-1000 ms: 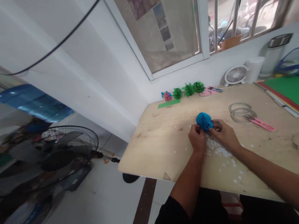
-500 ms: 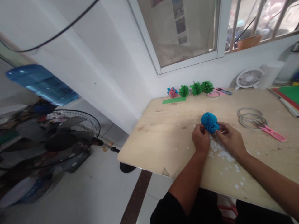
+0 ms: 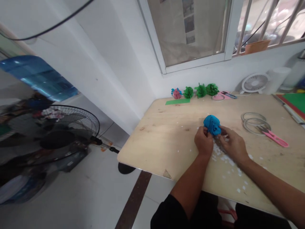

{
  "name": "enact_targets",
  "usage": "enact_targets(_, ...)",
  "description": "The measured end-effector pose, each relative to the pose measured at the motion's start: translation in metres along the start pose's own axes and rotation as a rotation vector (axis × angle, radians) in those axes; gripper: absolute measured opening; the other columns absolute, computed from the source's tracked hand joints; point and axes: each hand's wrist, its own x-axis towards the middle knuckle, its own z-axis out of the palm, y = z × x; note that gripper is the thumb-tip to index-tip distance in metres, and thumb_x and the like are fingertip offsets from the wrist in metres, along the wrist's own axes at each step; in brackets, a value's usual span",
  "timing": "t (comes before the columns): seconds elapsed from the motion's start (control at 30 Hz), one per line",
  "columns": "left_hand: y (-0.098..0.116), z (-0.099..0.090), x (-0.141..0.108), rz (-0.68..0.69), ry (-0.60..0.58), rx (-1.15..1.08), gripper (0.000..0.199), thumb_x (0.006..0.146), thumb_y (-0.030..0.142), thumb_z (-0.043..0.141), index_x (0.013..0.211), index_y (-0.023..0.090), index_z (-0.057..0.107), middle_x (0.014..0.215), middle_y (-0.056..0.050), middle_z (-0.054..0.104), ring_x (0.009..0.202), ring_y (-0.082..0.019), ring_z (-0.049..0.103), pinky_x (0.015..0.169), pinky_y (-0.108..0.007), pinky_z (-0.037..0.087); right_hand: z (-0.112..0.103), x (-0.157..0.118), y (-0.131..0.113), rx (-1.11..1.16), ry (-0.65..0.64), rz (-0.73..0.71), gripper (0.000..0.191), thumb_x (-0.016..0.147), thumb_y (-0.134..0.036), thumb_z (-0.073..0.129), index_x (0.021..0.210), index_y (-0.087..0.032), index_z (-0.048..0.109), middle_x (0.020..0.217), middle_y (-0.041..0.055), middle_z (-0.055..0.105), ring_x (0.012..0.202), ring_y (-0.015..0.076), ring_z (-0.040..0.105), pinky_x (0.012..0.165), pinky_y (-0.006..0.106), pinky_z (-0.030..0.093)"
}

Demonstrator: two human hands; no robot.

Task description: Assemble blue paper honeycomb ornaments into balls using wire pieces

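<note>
A blue paper flower ball [image 3: 212,124], rounded and ruffled, is held just above the wooden table [image 3: 152,143]. My left hand [image 3: 204,140] pinches its lower left side, fingers closed. On the lower right side, the thumb and fingers of my right hand [image 3: 232,143] grip it too. Small white paper bits [image 3: 224,157] lie scattered beneath and in front of my hands. To the right lie pink-handled thread snips [image 3: 276,138], their blades over two metal wire rings [image 3: 256,122].
Along the wall stand several green paper balls [image 3: 200,90] and a pink-and-blue one [image 3: 176,93], behind a green paper strip [image 3: 177,101]. A small white fan [image 3: 255,83] is at the back right, coloured sheets [image 3: 294,103] at the far right. A large fan [image 3: 71,127] stands left of the table.
The view has shifted slightly. Both hands keep hold of the blue paper flower ball, which looks turned a little, with its folds facing differently.
</note>
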Motion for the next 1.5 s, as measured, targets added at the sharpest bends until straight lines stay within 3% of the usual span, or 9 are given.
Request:
enact_targets(0.2,0.002,0.000,0.000,0.008,-0.007,-0.010,0.020,0.075,0.005,0.060,0.081,0.023,0.061,0.073,-0.001,0.066,0.072,-0.018,0.062,0.072,-0.026,0.046,-0.004,0.004,-0.004,0.265,-0.056,0.134,0.040,0.080,-0.043,0.061,0.111,-0.019,0.067,0.086,0.0070,0.074,0.069,0.0205,0.067,0.069,0.037,0.057)
enact_targets(0.4,0.003,0.000,-0.001,0.065,-0.004,-0.024,0.021,0.073,0.004,0.061,0.077,0.024,0.061,0.073,-0.002,0.065,0.077,-0.020,0.062,0.077,-0.027,0.047,-0.004,0.008,-0.009,0.402,-0.067,0.266,0.045,0.069,-0.049,0.070,0.102,-0.018,0.064,0.081,0.0056,0.070,0.067,0.0194,0.064,0.064,0.035,0.055)
enact_targets(0.7,0.006,0.000,-0.006,0.078,-0.037,-0.007,0.017,0.075,0.007,0.065,0.077,0.024,0.063,0.076,-0.003,0.068,0.075,-0.019,0.063,0.078,-0.028,0.048,-0.009,0.009,-0.014,0.254,-0.060,0.307,0.052,0.065,-0.052,0.072,0.103,-0.019,0.061,0.083,0.0070,0.070,0.067,0.0209,0.065,0.063,0.034,0.054)
enact_targets(1.03,0.013,-0.002,-0.008,0.044,-0.134,0.206,0.008,0.082,0.016,0.065,0.088,0.021,0.067,0.088,-0.003,0.074,0.081,-0.017,0.068,0.080,-0.026,0.050,-0.011,0.009,-0.017,0.104,-0.037,0.272,0.046,0.067,-0.050,0.062,0.101,-0.019,0.065,0.085,0.0088,0.072,0.071,0.0236,0.066,0.068,0.037,0.052)
enact_targets(1.3,0.012,-0.001,-0.010,0.074,-0.137,0.264,0.008,0.083,0.018,0.066,0.090,0.020,0.068,0.090,-0.005,0.075,0.085,-0.019,0.069,0.084,-0.029,0.051,-0.010,0.009,-0.014,0.039,-0.034,0.257,0.045,0.070,-0.047,0.058,0.103,-0.019,0.067,0.087,0.0102,0.073,0.073,0.0248,0.068,0.070,0.038,0.052)
enact_targets(1.5,0.012,0.000,-0.008,0.062,-0.123,0.273,0.007,0.082,0.018,0.066,0.088,0.021,0.068,0.087,-0.004,0.074,0.082,-0.018,0.069,0.081,-0.027,0.051,-0.011,0.011,-0.015,0.067,-0.032,0.259,0.047,0.072,-0.054,0.056,0.101,-0.019,0.066,0.084,0.0106,0.073,0.070,0.0255,0.068,0.069,0.039,0.052)
